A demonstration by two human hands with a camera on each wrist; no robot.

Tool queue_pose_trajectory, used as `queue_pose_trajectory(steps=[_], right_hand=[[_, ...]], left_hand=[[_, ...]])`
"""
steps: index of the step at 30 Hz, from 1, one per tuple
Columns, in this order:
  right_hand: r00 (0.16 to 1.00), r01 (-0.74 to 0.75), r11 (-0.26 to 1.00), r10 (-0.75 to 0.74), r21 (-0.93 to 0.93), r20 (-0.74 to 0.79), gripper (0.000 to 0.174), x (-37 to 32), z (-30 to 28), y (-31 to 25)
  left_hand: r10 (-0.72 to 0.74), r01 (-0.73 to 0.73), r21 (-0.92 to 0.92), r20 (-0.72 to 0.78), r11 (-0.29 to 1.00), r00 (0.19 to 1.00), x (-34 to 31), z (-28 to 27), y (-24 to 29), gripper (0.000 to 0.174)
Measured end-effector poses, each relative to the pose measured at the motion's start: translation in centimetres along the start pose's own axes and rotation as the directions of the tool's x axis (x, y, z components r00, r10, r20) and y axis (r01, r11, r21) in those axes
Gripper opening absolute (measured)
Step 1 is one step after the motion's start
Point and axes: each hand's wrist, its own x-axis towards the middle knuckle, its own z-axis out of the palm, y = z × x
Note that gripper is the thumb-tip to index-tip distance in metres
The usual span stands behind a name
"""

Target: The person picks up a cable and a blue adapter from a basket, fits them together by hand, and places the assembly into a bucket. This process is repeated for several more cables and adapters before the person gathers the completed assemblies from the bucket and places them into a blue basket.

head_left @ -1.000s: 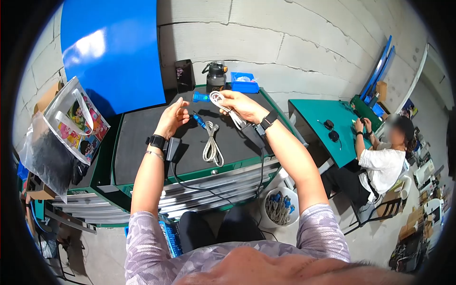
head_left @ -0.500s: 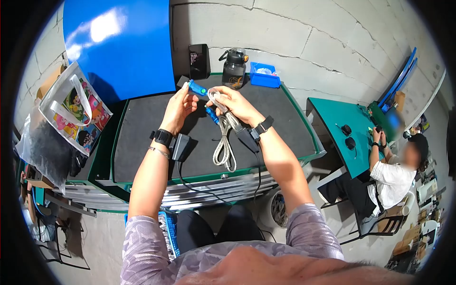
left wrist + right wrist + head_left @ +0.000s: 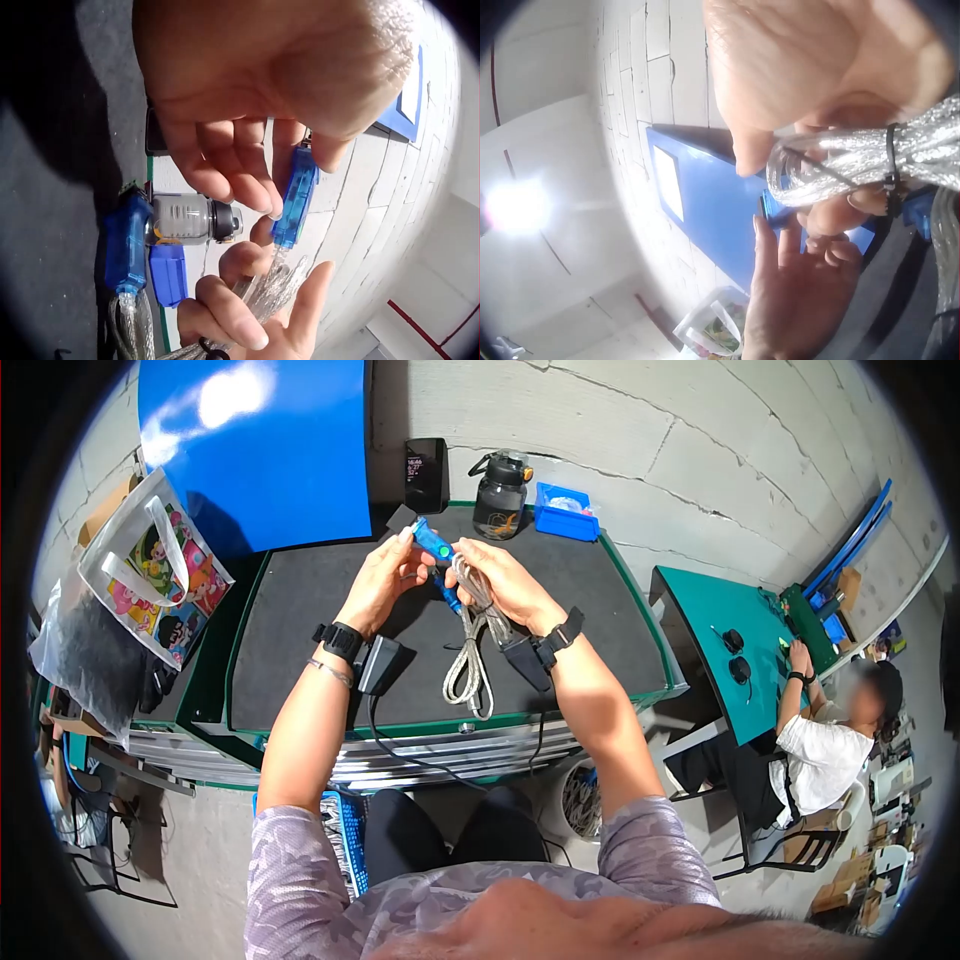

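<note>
Between the thumb and forefinger of my left hand point(image 3: 382, 582) is the metal-plug end of a translucent blue USB connector point(image 3: 296, 196). My right hand point(image 3: 508, 588) holds a coiled bundle of clear-sheathed silvery cable point(image 3: 832, 161) that runs from this connector. A black tie point(image 3: 890, 169) binds the coil. Below the hands hangs a second blue connector point(image 3: 126, 241), its cable looped down in a long bundle point(image 3: 465, 672) over the dark mat point(image 3: 300, 620). Both wrists wear black straps with small black boxes.
At the back of the bench stand a black device with a lit screen point(image 3: 426, 475), a water bottle point(image 3: 500, 500) and a blue bin point(image 3: 566, 512). A printed bag point(image 3: 165, 580) is on the left. A bucket of cables point(image 3: 578, 800) sits below. Another person sits at the green table point(image 3: 700, 610).
My left hand has come to the blue connector and taken hold of its plug end. The hands are closer together, and the cable bundle has been drawn in with the right hand.
</note>
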Motion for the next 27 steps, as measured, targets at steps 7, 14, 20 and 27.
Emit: queue_pose_trajectory(steps=[7,14,20,27], right_hand=[[0.998,0.052,0.997,-0.049,-0.063,0.044,0.030,-0.1,0.1,-0.1],[0.996,0.080,0.984,-0.085,-0.157,-0.022,0.025,-0.5,1.2,0.0],[0.998,0.053,0.993,-0.057,-0.102,-0.038,0.026,-0.5,0.8,0.1],[0.910,-0.336,0.854,0.184,0.398,0.372,0.043,0.5,-0.3,1.7]], left_hand=[[0.040,-0.038,0.077,-0.015,0.996,0.999,-0.2,0.7,-0.2,0.042],[0.085,-0.082,0.106,-0.022,0.991,0.996,-0.5,0.8,-0.2,0.036],[0.097,-0.092,0.216,-0.012,0.972,0.995,-1.0,0.9,0.6,0.036],[0.141,-0.141,-0.019,0.005,0.990,0.990,-1.3,1.5,2.0,0.037]])
